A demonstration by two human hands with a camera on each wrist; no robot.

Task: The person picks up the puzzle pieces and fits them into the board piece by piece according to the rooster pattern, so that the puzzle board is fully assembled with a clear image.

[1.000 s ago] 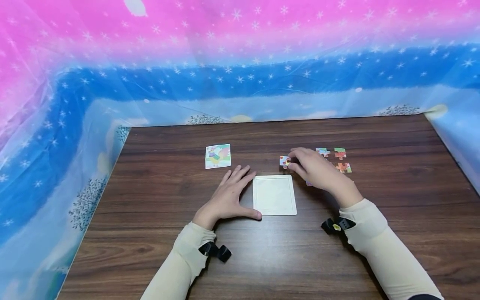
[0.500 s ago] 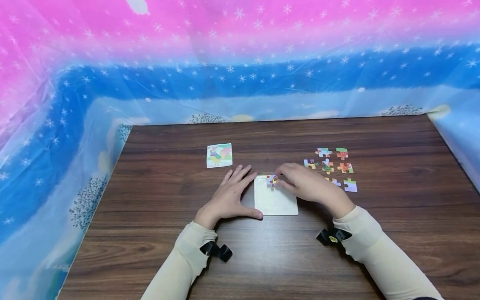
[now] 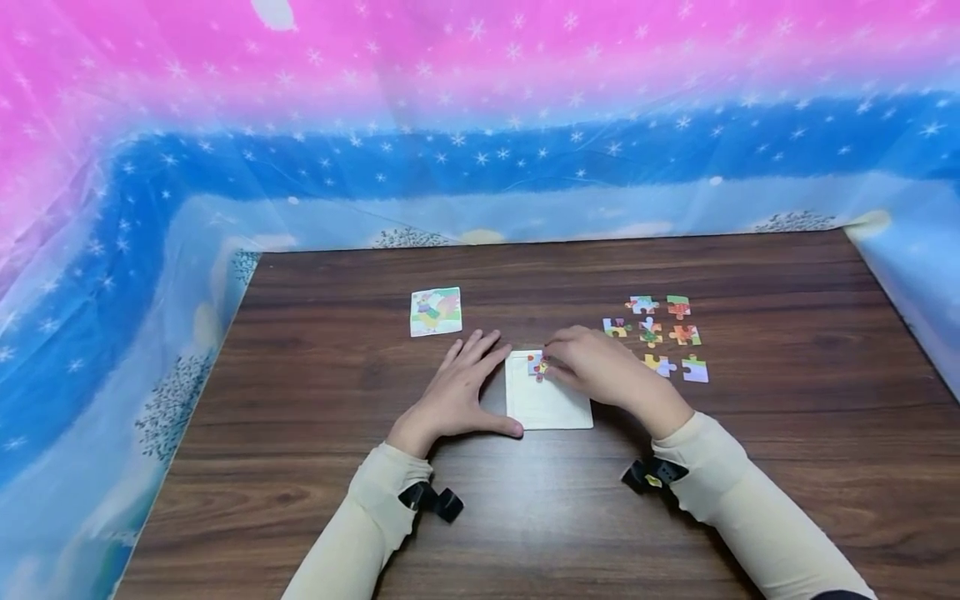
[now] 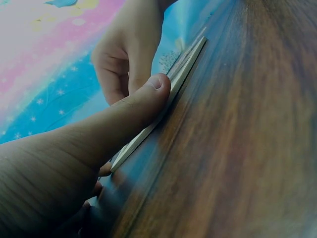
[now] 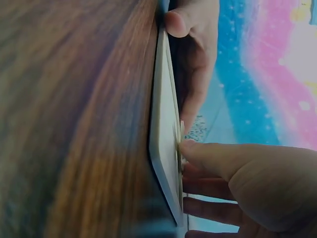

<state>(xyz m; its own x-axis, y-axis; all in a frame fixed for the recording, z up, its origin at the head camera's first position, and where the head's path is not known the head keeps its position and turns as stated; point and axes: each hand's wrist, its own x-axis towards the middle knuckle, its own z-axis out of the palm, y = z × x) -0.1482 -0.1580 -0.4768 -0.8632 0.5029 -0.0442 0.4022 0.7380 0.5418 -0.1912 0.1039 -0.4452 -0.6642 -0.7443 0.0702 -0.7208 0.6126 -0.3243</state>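
A square white puzzle tray lies flat on the wooden table. My left hand rests against its left side with fingers spread and straight; in the left wrist view the thumb touches the tray's edge. Over the tray's upper part, my right hand pinches a small colourful jigsaw piece between thumb and fingers. That piece is near the tray's upper left corner, partly covered by the fingertips. In the right wrist view it shows edge-on, close to the tray surface.
Several loose jigsaw pieces lie in rows right of the tray. A square picture card with a bird-like figure lies at the upper left. Behind the table hangs a pink and blue snowflake cloth.
My right hand has carried the jigsaw piece leftward from beside the other pieces to over the tray, then slightly further toward its upper left corner. My left hand has stayed at the tray's side.
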